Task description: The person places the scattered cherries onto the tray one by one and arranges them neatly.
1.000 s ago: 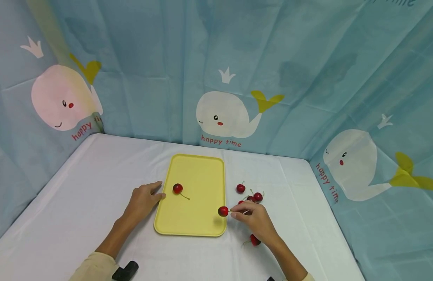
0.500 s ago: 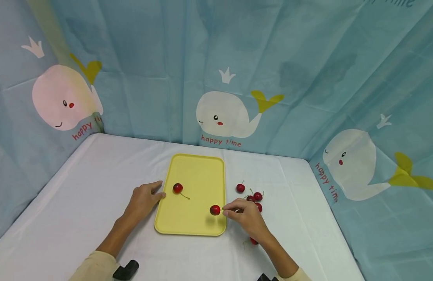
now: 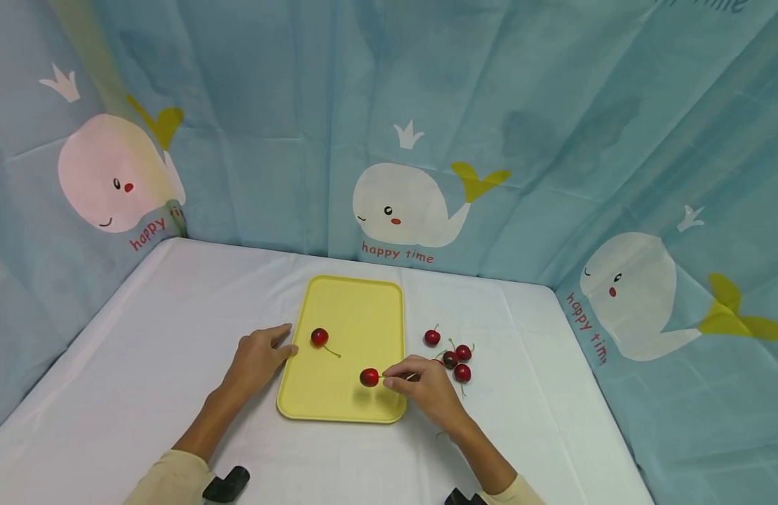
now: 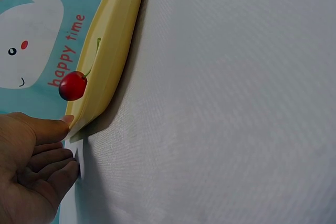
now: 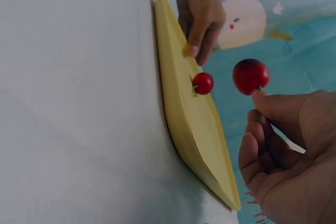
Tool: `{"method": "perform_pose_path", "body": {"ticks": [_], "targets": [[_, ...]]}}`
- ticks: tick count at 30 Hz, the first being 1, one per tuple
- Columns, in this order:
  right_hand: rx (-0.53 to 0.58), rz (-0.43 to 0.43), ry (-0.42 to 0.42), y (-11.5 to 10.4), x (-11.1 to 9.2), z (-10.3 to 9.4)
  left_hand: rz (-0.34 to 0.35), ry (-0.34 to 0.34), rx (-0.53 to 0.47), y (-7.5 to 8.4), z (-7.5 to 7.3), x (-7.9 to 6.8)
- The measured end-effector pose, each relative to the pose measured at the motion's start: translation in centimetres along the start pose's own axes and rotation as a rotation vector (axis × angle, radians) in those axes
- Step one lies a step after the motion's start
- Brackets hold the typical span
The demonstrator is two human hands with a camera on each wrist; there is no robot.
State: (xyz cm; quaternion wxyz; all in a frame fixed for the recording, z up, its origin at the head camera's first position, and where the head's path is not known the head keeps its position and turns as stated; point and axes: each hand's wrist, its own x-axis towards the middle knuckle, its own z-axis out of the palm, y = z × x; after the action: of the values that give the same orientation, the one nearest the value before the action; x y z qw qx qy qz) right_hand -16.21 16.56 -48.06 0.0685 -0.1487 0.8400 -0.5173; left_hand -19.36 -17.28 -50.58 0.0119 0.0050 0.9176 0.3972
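My right hand pinches a red cherry by its stem over the lower right part of the yellow tray. In the right wrist view, that cherry sticks out past the thumb and fingertips, with the other fingers loosely bent. My left hand is at the tray's left edge. Its thumb touches the rim in the left wrist view, while the remaining fingers lie loosely beside the tray. Another cherry lies on the tray near this hand, its stem pointing toward the lower right.
Right of the tray, several cherries lie grouped on the white tablecloth, one slightly apart toward the back. A stem shows beside my right wrist. A blue whale-print curtain hangs behind and along the sides of the table.
My right hand has carried the cherry leftward, from the tray's right edge to farther over it. Cherries behind that hand have come into view. My left hand stays at the rim.
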Motion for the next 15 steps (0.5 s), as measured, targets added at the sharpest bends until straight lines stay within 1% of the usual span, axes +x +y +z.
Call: {"method": "perform_pose_path", "body": {"ticks": [5, 9, 15], "targets": [[0.001, 0.016, -0.007, -0.1, 0.2, 0.5, 0.003, 0.0, -0.012, 0.2, 0.1, -0.1], [0.015, 0.011, -0.012, -0.2, 0.5, 1.0, 0.009, 0.006, -0.018, 0.4, 0.0, -0.1], [0.035, 0.002, -0.023, -0.3, 0.9, 2.0, -0.013, 0.001, -0.006, 0.5, -0.1, -0.2]]}}
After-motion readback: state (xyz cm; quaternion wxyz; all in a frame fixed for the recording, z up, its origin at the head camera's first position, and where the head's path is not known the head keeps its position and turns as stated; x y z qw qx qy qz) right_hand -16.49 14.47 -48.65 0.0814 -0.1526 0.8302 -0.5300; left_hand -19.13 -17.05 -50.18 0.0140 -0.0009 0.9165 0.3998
